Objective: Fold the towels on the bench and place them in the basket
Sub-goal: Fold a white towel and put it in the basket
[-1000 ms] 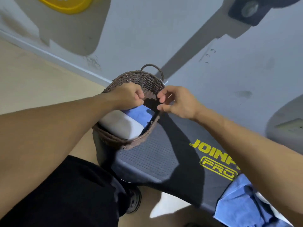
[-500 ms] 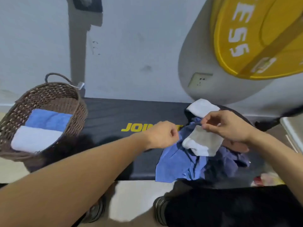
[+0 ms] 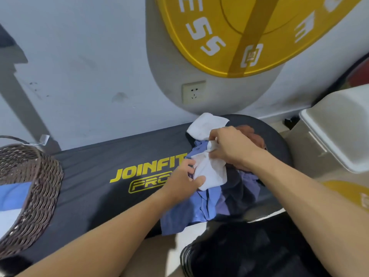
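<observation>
A pile of crumpled towels lies on the right end of the black bench point(image 3: 95, 166): a blue towel point(image 3: 191, 210), a dark one point(image 3: 239, 188), a brown one point(image 3: 251, 134) and a second white towel point(image 3: 205, 123) at the back. On top is a white towel point(image 3: 211, 172). My right hand point(image 3: 233, 148) pinches its upper edge. My left hand point(image 3: 185, 180) holds its lower left edge with thumb and fingers. The brown wicker basket point(image 3: 44, 188) stands on the bench's left end, with a folded blue towel point(image 3: 14, 194) and a white one point(image 3: 6, 218) inside.
A yellow weight plate point(image 3: 249, 27) hangs close overhead by the wall. A wall socket point(image 3: 193, 92) sits behind the pile. A white lidded bin point(image 3: 339, 124) stands at the right. My dark-clothed knee point(image 3: 249, 250) is below the bench's front edge.
My view swung from the basket to the towel pile. Both hands left the basket, and now both hold the white towel, the left having closed in on its lower edge.
</observation>
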`<state>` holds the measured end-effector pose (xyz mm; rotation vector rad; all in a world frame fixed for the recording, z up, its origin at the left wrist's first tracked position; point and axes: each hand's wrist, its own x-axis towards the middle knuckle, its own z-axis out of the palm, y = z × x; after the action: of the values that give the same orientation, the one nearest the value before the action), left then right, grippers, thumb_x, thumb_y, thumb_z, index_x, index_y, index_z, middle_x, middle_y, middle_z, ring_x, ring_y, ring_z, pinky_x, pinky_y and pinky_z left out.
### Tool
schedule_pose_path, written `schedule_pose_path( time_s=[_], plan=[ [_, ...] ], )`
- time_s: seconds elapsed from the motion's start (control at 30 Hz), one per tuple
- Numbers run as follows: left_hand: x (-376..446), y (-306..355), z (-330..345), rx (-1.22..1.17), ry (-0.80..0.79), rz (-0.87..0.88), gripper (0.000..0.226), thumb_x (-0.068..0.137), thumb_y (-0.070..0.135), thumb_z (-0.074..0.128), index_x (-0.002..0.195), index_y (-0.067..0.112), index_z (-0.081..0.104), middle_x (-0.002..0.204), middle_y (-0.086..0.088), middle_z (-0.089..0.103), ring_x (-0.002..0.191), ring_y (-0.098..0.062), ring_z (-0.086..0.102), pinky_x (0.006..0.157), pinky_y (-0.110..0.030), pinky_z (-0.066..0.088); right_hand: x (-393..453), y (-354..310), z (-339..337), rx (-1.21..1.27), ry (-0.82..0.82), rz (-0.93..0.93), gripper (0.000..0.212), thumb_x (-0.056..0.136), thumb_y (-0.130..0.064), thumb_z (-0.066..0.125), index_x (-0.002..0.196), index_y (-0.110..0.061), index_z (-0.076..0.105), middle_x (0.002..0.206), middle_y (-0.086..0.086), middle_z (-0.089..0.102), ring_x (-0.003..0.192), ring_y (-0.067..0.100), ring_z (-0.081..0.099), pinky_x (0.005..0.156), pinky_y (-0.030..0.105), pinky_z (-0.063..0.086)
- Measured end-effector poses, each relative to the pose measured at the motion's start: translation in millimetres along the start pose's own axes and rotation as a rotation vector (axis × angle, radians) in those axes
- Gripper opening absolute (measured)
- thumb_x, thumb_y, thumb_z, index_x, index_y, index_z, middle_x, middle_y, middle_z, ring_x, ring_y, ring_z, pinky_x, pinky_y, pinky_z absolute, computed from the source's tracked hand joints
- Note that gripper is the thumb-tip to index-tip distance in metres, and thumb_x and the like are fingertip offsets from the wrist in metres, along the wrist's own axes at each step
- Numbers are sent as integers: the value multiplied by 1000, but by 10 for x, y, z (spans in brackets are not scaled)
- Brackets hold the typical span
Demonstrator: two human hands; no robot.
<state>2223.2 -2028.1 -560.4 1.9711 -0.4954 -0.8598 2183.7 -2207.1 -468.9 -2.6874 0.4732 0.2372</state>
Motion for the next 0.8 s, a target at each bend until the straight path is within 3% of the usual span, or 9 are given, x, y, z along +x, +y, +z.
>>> schedule_pose_path(
  time_s=[0.1, 0.2, 0.27, 0.37, 0.53, 0.67, 0.8],
  plan=[
    [-87, 162, -155, -335, -21, 3, 61, 79, 25, 80, 130, 27, 45, 98, 5, 67, 79, -11, 71, 65, -30, 59, -42, -168, -100, 116, 31, -21, 31, 73, -33, 83, 91, -19, 63, 81, -2, 66, 75, 12, 58, 60, 27, 43],
    [-193, 297, -293, -492, 21, 58, 56, 81, 23, 80, 120, 39, 45, 101, 4, 72, 88, -16, 73, 68, -34, 61, -85, -368, -120, 325, 80, -42, 29, 73, -33, 85, 85, -23, 61, 64, -6, 65, 56, 2, 60, 52, 12, 40],
    [-272, 301, -386, -494, 153, 30, 48, 83, 22, 79, 118, 31, 48, 99, -3, 73, 86, -16, 73, 65, -36, 61, -76, -457, -73, 435, 29, -72, 20, 81, -24, 79, 95, -20, 65, 66, -3, 69, 60, 2, 63, 60, 10, 45],
    [-344, 175, -518, -310, 280, -24, 24, 86, 17, 75, 102, 5, 61, 86, -15, 69, 68, -19, 67, 55, -35, 57, -32, -497, 31, 562, -136, -93, 18, 89, -11, 66, 106, -16, 67, 83, 2, 74, 73, 17, 71, 74, 26, 57],
    [-341, -198, -784, -128, 279, -172, 20, 89, 20, 69, 87, 0, 64, 64, -9, 64, 44, -9, 57, 42, -23, 46, 261, -341, 253, 36, -95, -13, 51, 76, -31, 79, 123, -27, 59, 115, 1, 50, 92, 19, 57, 86, 33, 50],
    [-371, -463, -902, -14, 140, -362, 29, 89, 25, 63, 82, -3, 67, 59, -14, 69, 52, -27, 67, 53, -36, 59, 393, -282, 449, -40, -308, 4, 45, 78, -29, 73, 120, -20, 61, 108, -2, 66, 106, 20, 60, 90, 29, 50],
    [-411, -444, -936, 21, 155, -289, 28, 85, 30, 62, 87, 2, 66, 66, -14, 71, 59, -35, 67, 60, -47, 59, 478, -410, 652, -69, -351, -72, 13, 84, -16, 64, 96, -20, 65, 98, -3, 67, 91, 20, 59, 77, 28, 47]
  ],
)
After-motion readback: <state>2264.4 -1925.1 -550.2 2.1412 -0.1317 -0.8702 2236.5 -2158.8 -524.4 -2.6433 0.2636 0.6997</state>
